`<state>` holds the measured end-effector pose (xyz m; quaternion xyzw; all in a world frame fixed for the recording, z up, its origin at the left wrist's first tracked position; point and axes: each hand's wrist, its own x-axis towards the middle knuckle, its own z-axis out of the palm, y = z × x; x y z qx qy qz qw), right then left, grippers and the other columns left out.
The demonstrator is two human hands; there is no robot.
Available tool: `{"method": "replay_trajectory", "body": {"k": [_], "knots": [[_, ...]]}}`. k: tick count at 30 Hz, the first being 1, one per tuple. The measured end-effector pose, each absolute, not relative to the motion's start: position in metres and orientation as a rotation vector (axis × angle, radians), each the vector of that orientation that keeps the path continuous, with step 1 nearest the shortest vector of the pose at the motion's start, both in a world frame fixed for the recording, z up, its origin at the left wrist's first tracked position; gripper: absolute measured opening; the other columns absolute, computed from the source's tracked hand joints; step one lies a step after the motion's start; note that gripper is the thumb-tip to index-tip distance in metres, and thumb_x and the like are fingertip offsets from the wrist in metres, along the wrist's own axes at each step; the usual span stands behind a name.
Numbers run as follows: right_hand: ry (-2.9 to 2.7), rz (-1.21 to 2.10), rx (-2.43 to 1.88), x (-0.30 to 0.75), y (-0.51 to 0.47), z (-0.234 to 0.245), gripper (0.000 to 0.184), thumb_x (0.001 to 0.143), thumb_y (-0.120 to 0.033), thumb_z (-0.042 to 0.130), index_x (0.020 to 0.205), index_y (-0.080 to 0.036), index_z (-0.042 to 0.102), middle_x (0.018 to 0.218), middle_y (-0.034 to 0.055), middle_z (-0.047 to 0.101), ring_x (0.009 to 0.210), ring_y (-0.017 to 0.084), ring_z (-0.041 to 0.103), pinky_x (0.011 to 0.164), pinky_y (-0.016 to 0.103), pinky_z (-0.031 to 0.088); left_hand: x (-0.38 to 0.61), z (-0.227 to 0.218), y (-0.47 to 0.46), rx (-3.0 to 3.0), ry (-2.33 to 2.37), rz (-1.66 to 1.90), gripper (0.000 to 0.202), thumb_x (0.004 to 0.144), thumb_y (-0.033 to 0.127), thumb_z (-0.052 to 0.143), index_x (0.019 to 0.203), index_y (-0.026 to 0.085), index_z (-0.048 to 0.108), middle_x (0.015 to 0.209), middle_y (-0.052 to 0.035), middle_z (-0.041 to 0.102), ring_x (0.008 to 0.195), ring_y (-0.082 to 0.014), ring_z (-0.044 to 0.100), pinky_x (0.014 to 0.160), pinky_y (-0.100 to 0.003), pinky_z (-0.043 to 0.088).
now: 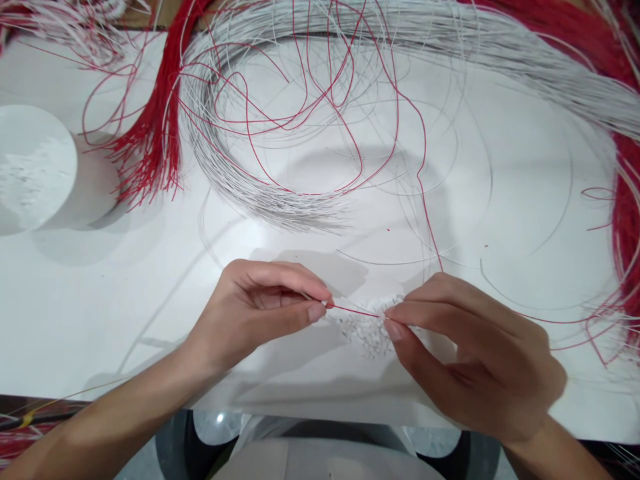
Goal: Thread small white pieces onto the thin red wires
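Note:
My left hand (pixel 260 303) is closed in a pinch on a thin red wire (pixel 356 311), which stretches from its fingertips toward the right. Facing it, my right hand (pixel 480 353) pinches a small white piece (pixel 382 316) where the red wire meets it; the fingertips hide most of this piece. A thin white wire also runs near the left fingertips. Just under and behind the fingertips, a loose heap of tiny white pieces (pixel 367 339) lies on the white table (pixel 280 373).
A coiled bundle of white wires (pixel 235 183) curves across the back. Red wire bundles hang at the left (pixel 163 127) and right (pixel 627 227). A white round container (pixel 97 180) stands at the left. Loose red strands (pixel 425 160) loop over the middle.

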<state>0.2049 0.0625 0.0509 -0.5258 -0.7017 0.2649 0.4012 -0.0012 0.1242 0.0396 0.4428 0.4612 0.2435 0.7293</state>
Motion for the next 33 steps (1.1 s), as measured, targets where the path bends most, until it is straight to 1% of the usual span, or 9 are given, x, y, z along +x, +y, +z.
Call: {"method": "replay_trajectory", "body": {"k": [4, 13, 33], "knots": [[-1.788, 0.664, -1.345, 0.205, 0.063, 0.0508, 0.014, 0.075, 0.0, 0.058, 0.074, -0.013, 0.062, 0.066, 0.0034, 0.061, 0.061, 0.011, 0.056, 0.05, 0.023, 0.043, -0.001, 0.0395, 0.1235, 0.968, 1.008, 0.536, 0.011, 0.067, 0.009, 0.075, 0.07, 0.019, 0.076, 0.071, -0.0025, 0.071, 0.063, -0.0113, 0.065, 0.055, -0.016, 0.052], [-1.783, 0.655, -1.344, 0.2032, 0.0635, 0.0505, 0.015, 0.074, 0.001, 0.058, 0.074, -0.014, 0.062, 0.065, 0.0027, 0.06, 0.061, 0.011, 0.056, 0.05, 0.023, 0.044, -0.0009, 0.0409, 0.125, 1.001, 0.991, 0.546, 0.013, 0.067, 0.008, 0.074, 0.071, 0.02, 0.077, 0.071, -0.003, 0.071, 0.061, -0.0111, 0.064, 0.053, -0.015, 0.051], [-1.783, 0.649, -1.335, 0.2044, 0.0618, 0.0522, 0.014, 0.074, 0.001, 0.058, 0.074, -0.012, 0.062, 0.065, 0.0025, 0.06, 0.061, 0.01, 0.055, 0.05, 0.022, 0.044, -0.0029, 0.0379, 0.1219, 0.913, 1.04, 0.521, 0.006, 0.065, 0.016, 0.078, 0.069, 0.019, 0.076, 0.067, -0.0035, 0.071, 0.06, -0.0131, 0.065, 0.053, -0.018, 0.053]]}}
